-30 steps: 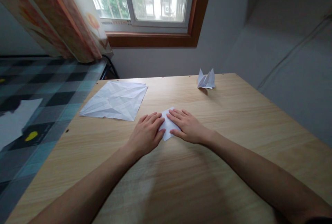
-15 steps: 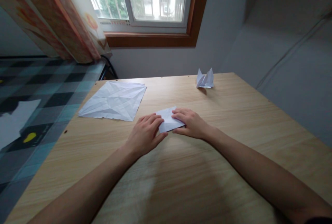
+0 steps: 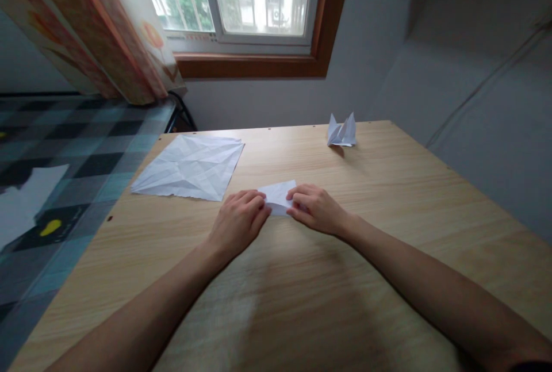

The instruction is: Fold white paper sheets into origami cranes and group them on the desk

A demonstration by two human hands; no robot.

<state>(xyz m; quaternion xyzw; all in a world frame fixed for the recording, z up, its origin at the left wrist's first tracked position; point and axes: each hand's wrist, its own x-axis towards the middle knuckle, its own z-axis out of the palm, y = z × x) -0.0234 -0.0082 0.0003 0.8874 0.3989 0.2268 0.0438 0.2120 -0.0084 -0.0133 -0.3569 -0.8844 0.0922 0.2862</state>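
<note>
my left hand (image 3: 239,217) is curled, fingertips and thumb pinching the left end of the small folded paper (image 3: 277,192); my right hand (image 3: 317,208) has the right end the same way, fingers bent in. paper sits between them, low on the table (image 3: 302,286), roughly mid-width, a bit toward the far side. change over the last second: hands were laid flat on it with a corner facing me; it's now turned so a long edge faces me, and both hands have gone from pressing to pinching. a crease line runs across near that edge, with a narrow strip on my side of it. my read: pressing gave way to working that near edge as a fold. can't tell layer count, fingers hide both ends. further out, left: a larger creased sheet (image 3: 190,166) lies opened out by the table's left edge, untouched. far right: a folded paper piece (image 3: 342,131) stands with two points up, well apart from my hands. table is pale wood grain, small dark holes along the rim. beyond the left edge, a checked cloth (image 3: 125,127) with white paper (image 3: 41,191) on it. patterned curtain (image 3: 99,27) and wood-framed window (image 3: 263,1) ahead; cable (image 3: 478,87) down the grey wall (image 3: 366,38) on the right.
</note>
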